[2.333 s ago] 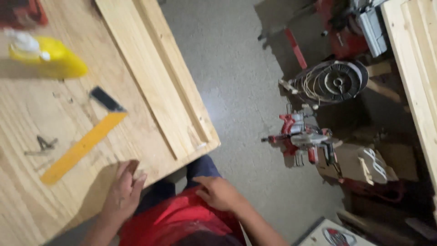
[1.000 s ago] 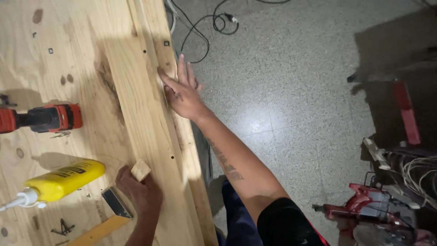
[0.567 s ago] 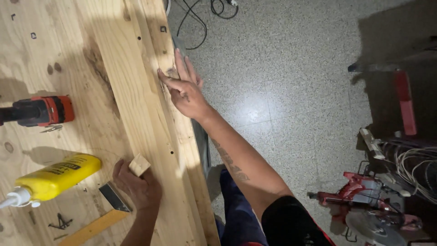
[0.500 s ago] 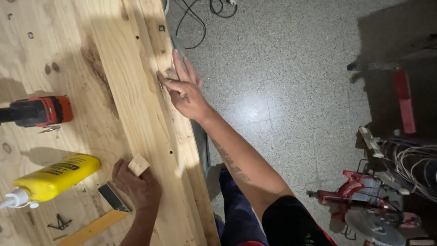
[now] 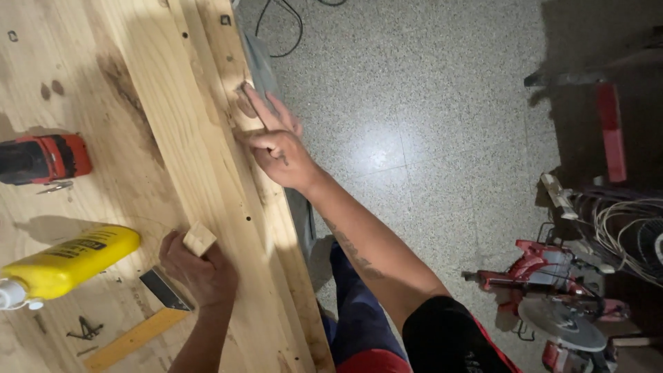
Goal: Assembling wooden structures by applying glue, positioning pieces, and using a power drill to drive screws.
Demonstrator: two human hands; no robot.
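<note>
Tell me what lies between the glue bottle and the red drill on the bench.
In the head view, only bare plywood bench separates the yellow glue bottle from the red drill; a small metal bit lies just under the drill.

Right hand (image 5: 280,148): 2.3 s ago it lay near the lap below the bench edge; now stretched forward, fingertips pressed on the narrow wooden strip (image 5: 235,117) along the bench's edge. Little shift over the last second.
Left hand (image 5: 200,273): 2.3 s ago flat and empty on the bench corner; now closed around a small wooden block (image 5: 199,240), resting against the long plank (image 5: 186,159).
View: swung from the bench corner and floor tools to farther along the bench; the red drill (image 5: 43,157) has come into sight, and the yellow glue bottle (image 5: 65,262) now lies lower left.
</note>
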